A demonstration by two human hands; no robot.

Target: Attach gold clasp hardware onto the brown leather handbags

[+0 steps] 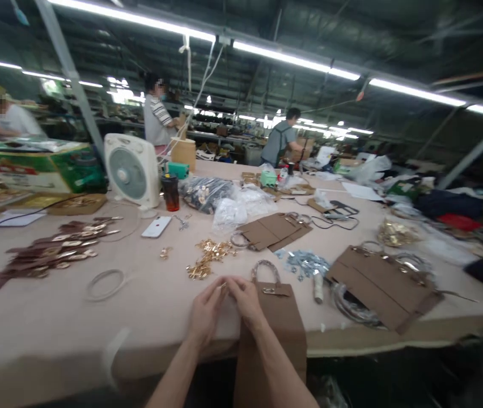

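Observation:
My left hand (206,311) and my right hand (245,297) meet over the table's near edge, fingertips pinched together. A tiny gold-coloured glint shows between them, too small to make out. Just beyond my fingers lies a pile of gold metal fittings (211,255). Under my right forearm a brown bag panel (282,311) hangs partly over the table edge. It carries a plastic-wrapped handle (262,266) and a metal clasp (269,291). To its right are a heap of small bluish-silver pieces (305,263) and a small upright cylinder (318,287).
More brown bag panels (384,286) lie right, others (271,231) ahead. Leftward are brown straps with metal parts (54,249), a tape roll (105,284), a phone (156,226), a dark drink cup (170,192) and a white fan (131,170). Several people stand or sit beyond.

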